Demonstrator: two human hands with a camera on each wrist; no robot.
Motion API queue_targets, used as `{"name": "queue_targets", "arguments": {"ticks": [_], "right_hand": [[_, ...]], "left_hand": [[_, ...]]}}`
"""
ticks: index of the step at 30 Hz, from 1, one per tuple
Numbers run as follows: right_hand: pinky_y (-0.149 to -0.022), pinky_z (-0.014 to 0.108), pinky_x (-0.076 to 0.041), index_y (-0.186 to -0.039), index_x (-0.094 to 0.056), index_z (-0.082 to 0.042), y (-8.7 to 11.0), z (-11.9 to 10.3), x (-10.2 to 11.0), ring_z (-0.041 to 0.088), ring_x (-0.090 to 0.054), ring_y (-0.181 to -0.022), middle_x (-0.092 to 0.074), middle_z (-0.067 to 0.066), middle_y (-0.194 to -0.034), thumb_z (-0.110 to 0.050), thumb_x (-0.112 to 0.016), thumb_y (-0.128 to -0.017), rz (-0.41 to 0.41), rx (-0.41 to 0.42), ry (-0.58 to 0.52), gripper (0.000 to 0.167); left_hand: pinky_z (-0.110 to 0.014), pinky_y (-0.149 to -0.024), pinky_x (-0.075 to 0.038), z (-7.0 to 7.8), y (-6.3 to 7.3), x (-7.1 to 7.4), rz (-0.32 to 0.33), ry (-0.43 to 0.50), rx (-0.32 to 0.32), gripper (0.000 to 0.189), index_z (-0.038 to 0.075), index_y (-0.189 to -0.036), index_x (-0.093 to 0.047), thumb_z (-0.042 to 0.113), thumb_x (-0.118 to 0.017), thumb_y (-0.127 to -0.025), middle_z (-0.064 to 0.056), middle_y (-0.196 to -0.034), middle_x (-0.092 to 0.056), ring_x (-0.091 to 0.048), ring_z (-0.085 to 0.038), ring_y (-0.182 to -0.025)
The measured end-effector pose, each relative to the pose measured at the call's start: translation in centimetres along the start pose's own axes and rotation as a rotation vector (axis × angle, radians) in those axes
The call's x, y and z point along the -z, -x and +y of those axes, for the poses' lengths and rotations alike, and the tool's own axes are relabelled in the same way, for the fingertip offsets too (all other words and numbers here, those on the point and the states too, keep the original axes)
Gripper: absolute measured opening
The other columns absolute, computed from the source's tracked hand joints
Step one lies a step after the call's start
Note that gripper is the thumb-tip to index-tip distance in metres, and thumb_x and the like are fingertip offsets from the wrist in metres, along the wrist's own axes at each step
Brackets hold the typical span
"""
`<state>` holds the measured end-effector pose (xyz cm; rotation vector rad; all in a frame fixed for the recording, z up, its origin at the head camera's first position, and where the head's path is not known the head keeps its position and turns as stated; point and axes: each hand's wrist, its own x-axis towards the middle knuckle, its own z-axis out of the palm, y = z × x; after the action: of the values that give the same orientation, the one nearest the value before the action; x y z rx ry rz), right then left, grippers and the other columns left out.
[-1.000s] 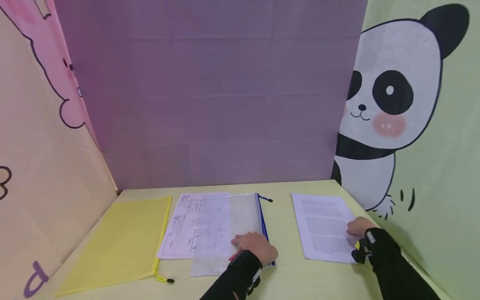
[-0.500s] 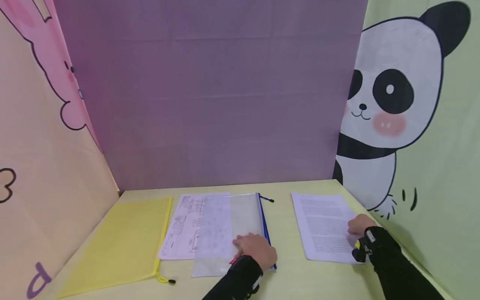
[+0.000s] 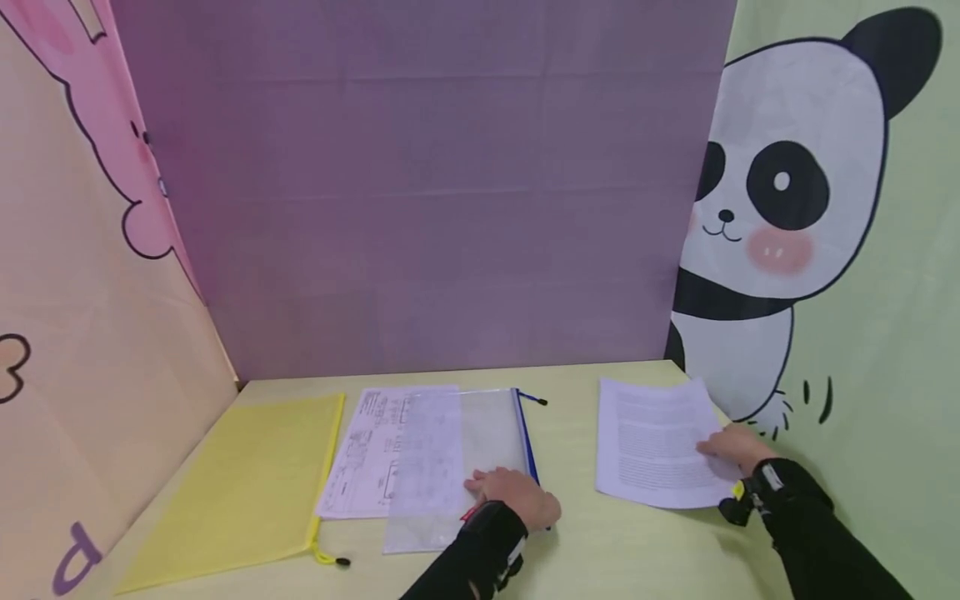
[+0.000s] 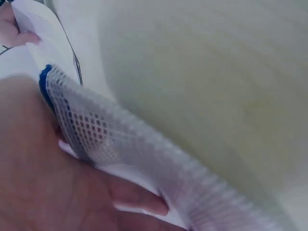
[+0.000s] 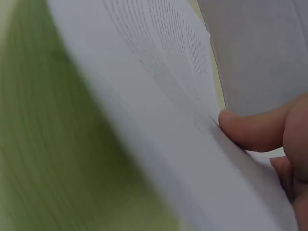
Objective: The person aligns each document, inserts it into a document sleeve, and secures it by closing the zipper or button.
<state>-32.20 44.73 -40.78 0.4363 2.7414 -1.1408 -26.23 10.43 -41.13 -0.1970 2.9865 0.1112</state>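
Note:
My left hand (image 3: 513,496) grips the right side of a clear mesh zip pouch (image 3: 487,429) with a blue zipper edge (image 3: 527,442). In the left wrist view the mesh (image 4: 144,139) stands raised beside the fingers (image 4: 139,197), and white paper shows behind it. A printed sheet with line diagrams (image 3: 367,454) lies partly under the pouch's left part. At the right, my right hand (image 3: 735,447) pinches the right edge of a text-covered paper (image 3: 652,442). Its thumb (image 5: 252,130) lies on top in the right wrist view, and the paper bends up in a curve.
A yellow zip pouch (image 3: 232,492) lies flat at the table's left, its cord (image 3: 330,560) pointing toward the middle. Bare table (image 3: 566,467) separates the clear pouch from the text paper. A purple curtain (image 3: 450,200) closes the back; a panda-printed wall (image 3: 862,350) stands on the right.
My right hand has shifted right and taken hold of the text paper, which has turned slightly, moved right and lifted at its near right corner. My left hand stays almost where it was.

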Motion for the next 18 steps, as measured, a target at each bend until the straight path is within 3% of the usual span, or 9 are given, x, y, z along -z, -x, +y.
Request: {"name": "queue_targets", "arguments": {"ticks": [5, 9, 13, 18], "right_hand": [[-0.11, 0.064, -0.032, -0.14, -0.022, 0.029, -0.3, -0.3, -0.6, 0.058, -0.038, -0.126, -0.032, 0.048, -0.139, -0.015, -0.059, -0.096, 0.017, 0.049, -0.053, 0.072], [-0.111, 0.065, -0.03, -0.143, -0.021, 0.027, -0.4, -1.2, -1.2, 0.057, -0.037, -0.128, -0.029, 0.047, -0.142, -0.019, -0.057, -0.099, 0.058, 0.075, -0.056, 0.074], [-0.11, 0.064, -0.031, -0.146, -0.019, 0.025, -0.5, -2.6, -1.6, 0.053, -0.04, -0.125, -0.032, 0.045, -0.142, -0.02, -0.054, -0.101, 0.075, 0.111, -0.108, 0.073], [-0.107, 0.062, -0.036, -0.146, -0.026, 0.022, -0.3, -4.4, -2.5, 0.049, -0.047, -0.118, -0.04, 0.043, -0.138, -0.016, -0.053, -0.1, 0.13, 0.129, -0.216, 0.065]], "left_hand": [[-0.069, -0.068, -0.055, 0.2, -0.2, -0.5, 0.056, -0.068, 0.034, 0.065, 0.001, -0.137, -0.062, 0.049, -0.062, -0.092, -0.031, -0.141, -0.054, -0.049, -0.056, -0.128], [-0.065, -0.067, -0.057, 0.2, -0.2, -1.0, 0.094, -0.122, 0.051, 0.064, 0.005, -0.139, -0.062, 0.05, -0.061, -0.093, -0.029, -0.139, -0.056, -0.052, -0.052, -0.128], [-0.067, -0.07, -0.056, -0.3, -0.2, -0.8, 0.088, -0.073, -0.008, 0.065, 0.002, -0.136, -0.063, 0.051, -0.055, -0.093, -0.029, -0.139, -0.056, -0.05, -0.054, -0.129], [-0.07, -0.093, -0.048, -1.3, -0.4, -0.5, 0.044, -0.042, -0.11, 0.062, 0.001, -0.129, -0.067, 0.047, -0.05, -0.093, -0.025, -0.138, -0.059, -0.049, -0.053, -0.131]]}}
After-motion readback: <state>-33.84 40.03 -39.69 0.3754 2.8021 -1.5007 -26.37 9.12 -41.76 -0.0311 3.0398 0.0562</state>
